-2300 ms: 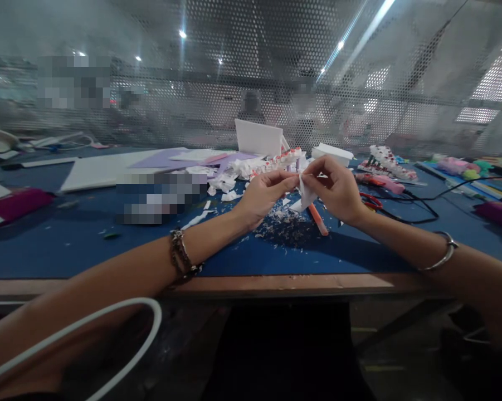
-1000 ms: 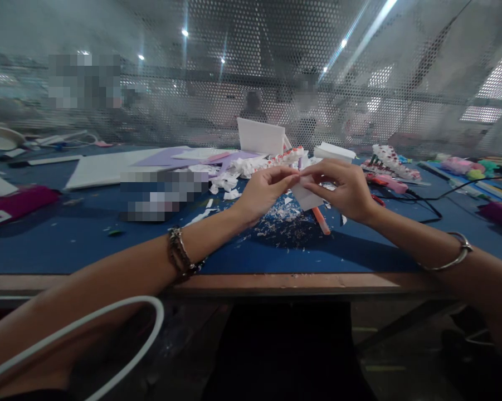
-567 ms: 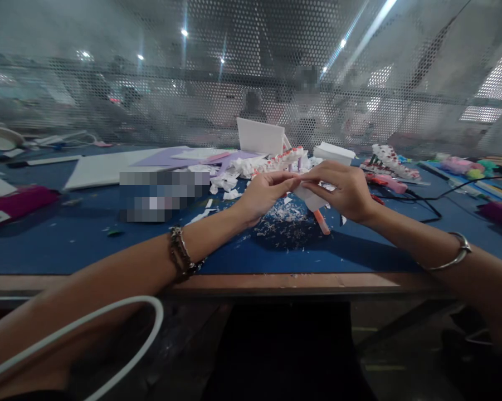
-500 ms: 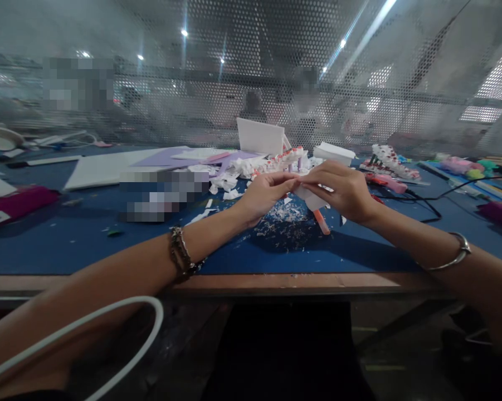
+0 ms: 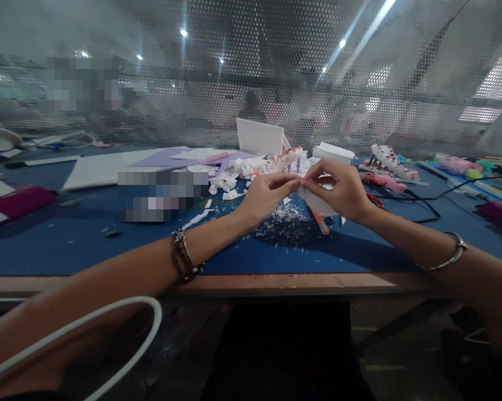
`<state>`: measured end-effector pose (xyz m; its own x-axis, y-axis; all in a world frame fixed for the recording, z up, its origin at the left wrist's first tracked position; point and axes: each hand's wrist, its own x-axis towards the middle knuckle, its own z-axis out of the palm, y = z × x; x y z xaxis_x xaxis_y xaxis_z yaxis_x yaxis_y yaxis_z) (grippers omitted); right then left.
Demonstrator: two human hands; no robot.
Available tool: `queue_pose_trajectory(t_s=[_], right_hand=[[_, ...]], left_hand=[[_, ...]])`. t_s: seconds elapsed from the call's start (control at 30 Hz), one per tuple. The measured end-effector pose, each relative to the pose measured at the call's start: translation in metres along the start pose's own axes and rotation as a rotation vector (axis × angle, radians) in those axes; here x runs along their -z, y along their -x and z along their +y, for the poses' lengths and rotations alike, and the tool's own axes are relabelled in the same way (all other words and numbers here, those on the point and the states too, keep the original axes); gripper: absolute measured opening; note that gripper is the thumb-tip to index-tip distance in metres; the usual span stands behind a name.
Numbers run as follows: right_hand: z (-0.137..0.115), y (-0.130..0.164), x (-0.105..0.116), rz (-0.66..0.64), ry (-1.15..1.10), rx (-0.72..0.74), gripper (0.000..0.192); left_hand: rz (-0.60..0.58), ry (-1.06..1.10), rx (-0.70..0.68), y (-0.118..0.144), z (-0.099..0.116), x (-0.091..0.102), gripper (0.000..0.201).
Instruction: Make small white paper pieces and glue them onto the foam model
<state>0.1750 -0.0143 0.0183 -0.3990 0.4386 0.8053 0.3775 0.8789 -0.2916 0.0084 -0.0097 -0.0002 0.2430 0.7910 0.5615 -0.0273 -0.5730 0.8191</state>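
- Two hands meet above the blue table (image 5: 87, 245), fingertips pinched together on one small white piece (image 5: 317, 203); the left hand (image 5: 265, 196) nips its upper corner between thumb and forefinger, and the right hand (image 5: 343, 190) closes round its right side.
- Compared with half a second ago, the right forefinger now arches higher, so more of the white piece shows below the knuckles; the piece hangs lower and squarer than the crumpled strip seen at the start.
- Both wrists have barely shifted: the beaded bracelet (image 5: 183, 262) on the left and the metal bangle (image 5: 447, 257) on the right sit where they were.
- Under the hands lies a heap of white shavings (image 5: 284, 220), with an orange pen (image 5: 320, 223) slanting through it, unmoved.
- Just right of them, a black cable (image 5: 418, 207) loops past a red tool (image 5: 376, 201).
- Further back lie white and purple sheets (image 5: 121, 164), torn paper scraps (image 5: 229, 181), and an upright white board (image 5: 259, 137).
- Beyond the table stands a perforated screen (image 5: 217, 83), with blurred people and ceiling lights behind it.
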Motion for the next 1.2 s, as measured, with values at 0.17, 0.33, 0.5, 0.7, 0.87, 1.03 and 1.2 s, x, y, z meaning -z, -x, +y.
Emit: queue_pose_trajectory(t_s=[0.17, 0.33, 0.5, 0.7, 0.87, 1.03, 1.2], right_hand=[[0.000, 0.001, -0.003, 0.091, -0.096, -0.046, 0.012], [0.001, -0.002, -0.002, 0.096, -0.171, -0.108, 0.012], [-0.002, -0.004, -0.001, 0.071, -0.331, -0.191, 0.010], [-0.001, -0.004, -0.006, 0.042, -0.520, -0.249, 0.012], [-0.004, -0.002, -0.009, 0.055, -0.590, -0.280, 0.012], [-0.009, -0.002, -0.008, 0.102, -0.489, -0.206, 0.009], [-0.010, -0.002, -0.008, 0.139, -0.409, -0.121, 0.006]], left_hand=[[-0.007, -0.016, -0.051, 0.002, 0.005, -0.001, 0.024], [0.024, 0.015, -0.035, -0.001, 0.001, 0.002, 0.020], [-0.020, 0.204, -0.003, -0.004, 0.000, 0.004, 0.017], [-0.067, 0.326, -0.015, -0.004, 0.001, 0.004, 0.017], [-0.112, 0.364, 0.020, -0.004, 0.000, 0.004, 0.015], [-0.098, 0.364, -0.012, -0.004, -0.002, 0.002, 0.014], [-0.022, 0.281, -0.044, -0.004, -0.002, 0.001, 0.019]])
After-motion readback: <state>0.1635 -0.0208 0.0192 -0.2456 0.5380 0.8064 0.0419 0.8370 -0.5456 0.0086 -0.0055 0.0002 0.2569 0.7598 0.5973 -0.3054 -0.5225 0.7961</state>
